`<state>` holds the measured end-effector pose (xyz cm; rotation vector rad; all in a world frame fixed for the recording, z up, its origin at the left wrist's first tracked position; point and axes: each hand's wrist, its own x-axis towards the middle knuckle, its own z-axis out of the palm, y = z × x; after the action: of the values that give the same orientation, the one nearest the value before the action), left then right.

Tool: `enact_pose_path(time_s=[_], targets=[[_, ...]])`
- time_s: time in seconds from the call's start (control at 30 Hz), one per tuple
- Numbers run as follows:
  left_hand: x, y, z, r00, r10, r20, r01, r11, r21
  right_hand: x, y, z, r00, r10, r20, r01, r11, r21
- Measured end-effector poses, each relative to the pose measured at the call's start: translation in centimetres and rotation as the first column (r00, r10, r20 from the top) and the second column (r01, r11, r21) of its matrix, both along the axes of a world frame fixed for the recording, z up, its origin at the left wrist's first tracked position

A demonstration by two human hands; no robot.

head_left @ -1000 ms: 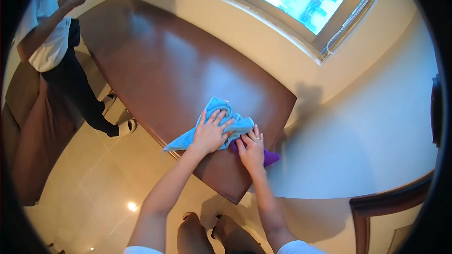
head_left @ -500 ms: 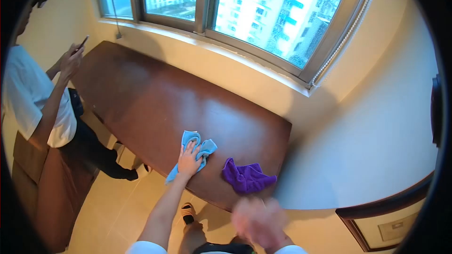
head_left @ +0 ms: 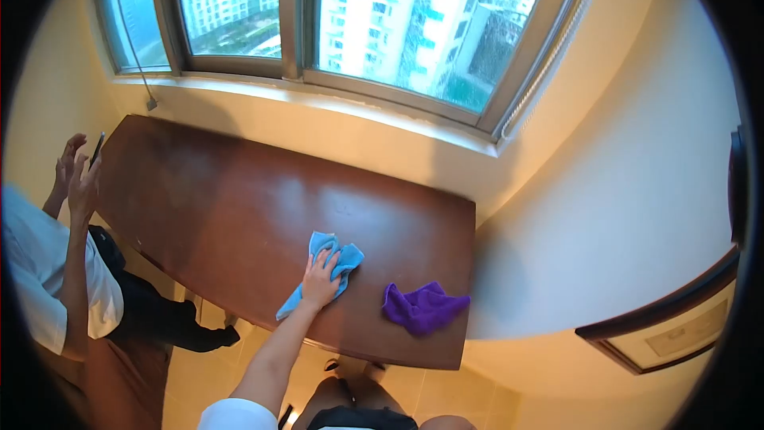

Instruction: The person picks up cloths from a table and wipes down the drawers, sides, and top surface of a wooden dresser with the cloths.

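My left hand (head_left: 321,282) presses down on a light blue cloth (head_left: 348,258) on the brown table, fingers bent over its bunched fabric. Part of the cloth is hidden under the palm, and one corner trails toward the table's near edge. To the right of that hand, a crumpled purple cloth (head_left: 426,308) lies on the tabletop, touched by no hand. My right hand cannot be made out; only a patch of skin shows at the bottom edge, and I cannot tell what it belongs to.
The dark brown table (head_left: 231,215) runs along the wall beneath a window (head_left: 422,32). At the left, another person (head_left: 48,271) stands with a phone (head_left: 97,149) in hand. A framed picture (head_left: 676,334) hangs on the right wall.
The camera view has shifted, so the table and the other person appear lower and further left. My right hand, blurred near the table edge before, has dropped out of clear sight. My left hand stays on the blue cloth.
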<state>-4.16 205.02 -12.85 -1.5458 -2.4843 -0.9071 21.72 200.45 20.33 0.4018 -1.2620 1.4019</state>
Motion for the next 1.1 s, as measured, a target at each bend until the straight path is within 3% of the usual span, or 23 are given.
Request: enact_pose_path(time_s=[0.07,0.13,0.17,0.2,0.23,0.27,0.37,0.43,0.53,0.6,0.63,0.67,0.7,0.73,0.77,0.8,0.83,0.93,0.97,1.0,1.03,1.07,1.1], targets=[[-1.5,-1.1,0.8,0.993,-0.112,-0.026,0.111,0.993,-0.04,-0.9,3.3,-2.8,0.922,-0.058,0.384,-0.011,0.984,0.177],[-2.4,-3.9,2.9,0.995,-0.068,0.078,0.066,0.997,0.034,-1.4,6.5,-7.5,0.624,-0.321,0.713,0.019,0.918,0.396],[-3.3,-5.6,1.7,0.998,-0.046,0.037,0.044,0.997,0.07,-1.3,7.6,-11.1,0.398,-0.486,0.779,0.099,0.866,0.49],[-3.7,-7.8,2.1,0.999,-0.049,-0.02,0.05,0.998,0.041,-1.0,8.4,-15.7,0.082,-0.602,0.794,0.204,0.79,0.578],[-4.1,-9.7,2.1,1.0,-0.025,-0.016,0.026,0.999,0.044,-0.4,9.1,-21.3,-0.234,-0.593,0.77,0.306,0.707,0.638],[-4.9,-11.7,0.5,0.998,0.037,-0.049,-0.036,0.999,0.009,0.2,9.8,-26.7,-0.524,-0.471,0.709,0.35,0.64,0.684],[-6.1,-14.0,-0.3,0.996,0.091,-0.022,-0.092,0.993,-0.07,-2.1,11.3,-31.3,-0.645,-0.367,0.67,0.348,0.639,0.686],[-5.4,-13.2,0.1,0.994,0.11,-0.02,-0.111,0.992,-0.065,-3.4,16.7,-32.2,-0.587,-0.535,0.608,0.301,0.553,0.777],[-5.7,-12.3,0.3,0.979,0.201,-0.018,-0.202,0.974,-0.107,-8.8,27.4,-31.8,-0.59,-0.655,0.472,0.285,0.378,0.881],[-5.8,-12.5,-0.2,0.981,0.192,0.003,-0.191,0.975,-0.113,-15.4,31.0,-31.5,-0.501,-0.781,0.374,0.296,0.251,0.922],[-5.9,-12.6,-0.4,0.979,0.205,0.013,-0.203,0.974,-0.104,-19.2,29.9,-31.6,-0.348,-0.797,0.494,0.363,0.371,0.854],[-5.8,-12.5,-0.7,0.978,0.21,0.01,-0.207,0.971,-0.117,-22.9,27.3,-32.5,-0.209,-0.813,0.543,0.255,0.491,0.833],[-5.7,-12.5,-1.2,0.964,0.266,0.003,-0.263,0.956,-0.133,-25.9,23.1,-34.2,-0.008,-0.844,0.537,0.229,0.521,0.822],[-5.5,-12.6,-1.6,0.946,0.323,-0.004,-0.32,0.936,-0.147,-28.9,17.9,-36.2,0.144,-0.767,0.625,0.249,0.639,0.728],[-5.3,-12.7,-2.0,0.943,0.332,-0.004,-0.328,0.932,-0.154,-29.4,13.2,-35.4,0.287,-0.759,0.584,0.06,0.623,0.78],[-5.5,-12.9,-2.2,0.93,0.366,-0.022,-0.365,0.92,-0.14,-30.6,8.9,-36.0,0.352,-0.728,0.588,-0.114,0.59,0.8],[-5.8,-12.9,-2.3,0.917,0.398,-0.04,-0.4,0.909,-0.12,-30.3,7.0,-36.6,0.51,-0.629,0.587,0.043,0.7,0.713],[-5.8,-12.5,-1.5,0.927,0.374,-0.037,-0.374,0.906,-0.197,-28.5,16.6,-32.8,0.443,-0.626,0.642,-0.104,0.676,0.73],[-5.8,-12.5,-1.5,0.93,0.365,-0.044,-0.366,0.909,-0.199,-27.1,20.8,-32.3,0.397,-0.756,0.521,0.194,0.624,0.757],[-5.9,-12.5,-1.6,0.928,0.369,-0.044,-0.37,0.907,-0.199,-25.7,25.9,-33.4,0.289,-0.778,0.557,0.172,0.615,0.769],[-5.9,-12.5,-1.7,0.924,0.381,-0.041,-0.381,0.9,-0.211,-23.4,30.5,-34.1,0.119,-0.716,0.687,0.233,0.693,0.682],[-5.8,-12.5,-1.7,0.917,0.398,-0.038,-0.396,0.892,-0.22,-19.5,34.8,-33.0,-0.09,-0.867,0.489,0.255,0.455,0.853],[-5.5,-12.1,-1.5,0.909,0.414,-0.043,-0.413,0.884,-0.22,-15.4,37.9,-31.0,-0.241,-0.882,0.404,0.188,0.366,0.912]])
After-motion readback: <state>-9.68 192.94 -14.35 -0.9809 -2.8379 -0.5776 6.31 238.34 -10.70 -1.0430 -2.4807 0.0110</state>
